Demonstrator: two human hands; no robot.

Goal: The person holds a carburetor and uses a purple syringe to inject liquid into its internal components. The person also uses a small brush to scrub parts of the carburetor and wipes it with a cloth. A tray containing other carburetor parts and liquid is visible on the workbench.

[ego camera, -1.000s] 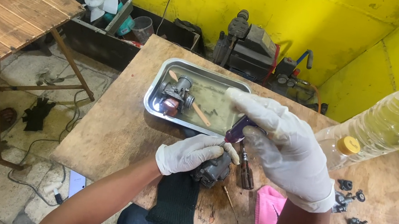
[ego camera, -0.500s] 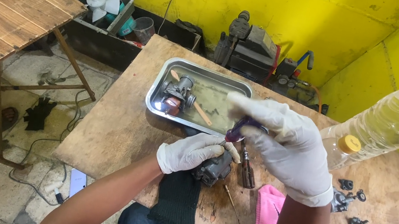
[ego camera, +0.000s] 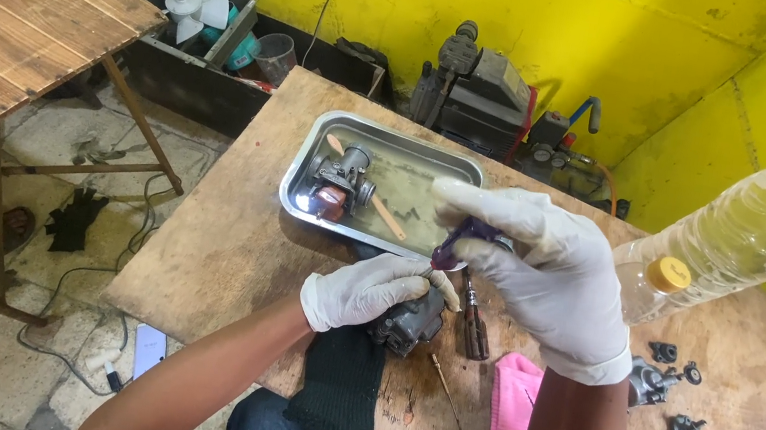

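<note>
Carburetor [ego camera: 408, 318] — my left hand [ego camera: 370, 289] fingers clasp it; right hand [ego camera: 546, 275] fingers pinch purple screwdriver [ego camera: 455, 244] — over wooden worktop [ego camera: 229, 232].

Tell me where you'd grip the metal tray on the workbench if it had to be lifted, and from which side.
Probably grip the metal tray by its rolled rim, at the short left end, coming from the side. That rim stands exposed there, while the gloved right hand overlaps the near right corner. Keep it level: a carburetor part and shallow liquid sit inside.
</note>
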